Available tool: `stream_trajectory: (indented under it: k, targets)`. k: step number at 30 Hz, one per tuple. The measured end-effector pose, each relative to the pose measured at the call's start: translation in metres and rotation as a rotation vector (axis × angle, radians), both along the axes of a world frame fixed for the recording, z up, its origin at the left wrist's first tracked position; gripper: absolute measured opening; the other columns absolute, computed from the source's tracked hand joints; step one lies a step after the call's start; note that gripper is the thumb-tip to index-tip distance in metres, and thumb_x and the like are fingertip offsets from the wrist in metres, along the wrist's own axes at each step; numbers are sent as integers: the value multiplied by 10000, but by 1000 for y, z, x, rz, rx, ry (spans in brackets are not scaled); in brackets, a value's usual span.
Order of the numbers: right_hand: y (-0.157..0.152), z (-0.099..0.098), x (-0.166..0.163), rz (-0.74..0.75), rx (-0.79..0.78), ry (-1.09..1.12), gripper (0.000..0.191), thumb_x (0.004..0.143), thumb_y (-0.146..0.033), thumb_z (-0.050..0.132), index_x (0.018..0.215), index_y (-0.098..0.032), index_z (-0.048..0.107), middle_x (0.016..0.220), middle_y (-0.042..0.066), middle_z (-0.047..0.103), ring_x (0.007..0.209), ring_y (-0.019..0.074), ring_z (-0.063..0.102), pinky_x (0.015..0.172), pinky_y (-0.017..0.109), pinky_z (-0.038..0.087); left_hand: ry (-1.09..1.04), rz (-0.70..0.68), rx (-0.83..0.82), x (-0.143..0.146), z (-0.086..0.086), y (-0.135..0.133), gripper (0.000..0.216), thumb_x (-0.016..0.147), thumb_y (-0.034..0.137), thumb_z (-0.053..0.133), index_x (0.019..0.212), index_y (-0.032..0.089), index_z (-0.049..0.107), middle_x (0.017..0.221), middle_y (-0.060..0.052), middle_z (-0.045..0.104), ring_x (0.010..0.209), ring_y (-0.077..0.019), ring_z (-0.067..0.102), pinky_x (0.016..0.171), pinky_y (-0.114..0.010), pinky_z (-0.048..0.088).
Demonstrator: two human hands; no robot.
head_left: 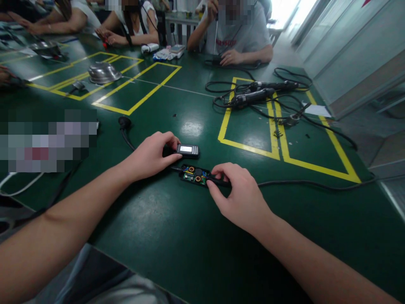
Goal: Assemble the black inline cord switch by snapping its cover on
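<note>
At the centre, one left hand, one right hand, one black cover and one open case are counted. Inside the case, two copper rings are made out. From there, one plug is seen toward ten o'clock, one cord toward three, and two metal bowls between ten and eleven. Toward two o'clock, two electric screwdrivers, two yellow tape frames and one white sheet are found. Toward one, one person is seen.
</note>
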State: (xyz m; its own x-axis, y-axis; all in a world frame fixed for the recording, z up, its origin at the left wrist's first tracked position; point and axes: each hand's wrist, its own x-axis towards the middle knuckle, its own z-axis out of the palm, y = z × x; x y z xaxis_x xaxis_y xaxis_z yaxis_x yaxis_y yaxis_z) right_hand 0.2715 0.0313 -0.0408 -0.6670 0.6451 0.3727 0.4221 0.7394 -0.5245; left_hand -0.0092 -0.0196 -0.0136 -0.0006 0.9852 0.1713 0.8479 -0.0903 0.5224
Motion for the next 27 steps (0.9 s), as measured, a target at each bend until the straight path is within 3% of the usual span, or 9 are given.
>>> stream_trajectory:
  k: [4,10,17,27]
  targets:
    - [1,1,0,20,22,-12,57,991,-242,618,957,-232,663,906,78,735,825,247,682,748,400,530,29,-90,54,2,8,-4,236,981,451,680,986,216,696,1212,-109,702,1110,-287,663,1041,-468,547]
    - [0,1,2,38,18,18,116,1038,-226,607,1013,-223,720,921,70,748,793,217,696,734,362,575,1,-291,-124,11,19,-14,176,995,382,643,969,215,694,953,-37,706,844,-199,661,780,-319,504]
    - [-1,-3,3,23,4,41,123,1052,-232,621,1011,-233,737,972,74,750,809,213,704,724,351,599,-18,-304,-136,12,18,-14,150,1027,339,623,969,212,679,893,-17,715,782,-177,644,729,-293,456]
    - [-2,2,3,13,-9,94,71,1024,-232,661,1019,-233,732,995,75,754,816,212,714,658,342,597,-94,-301,-103,8,21,-15,159,1009,354,681,1003,209,746,1027,-51,738,872,-187,688,784,-298,538]
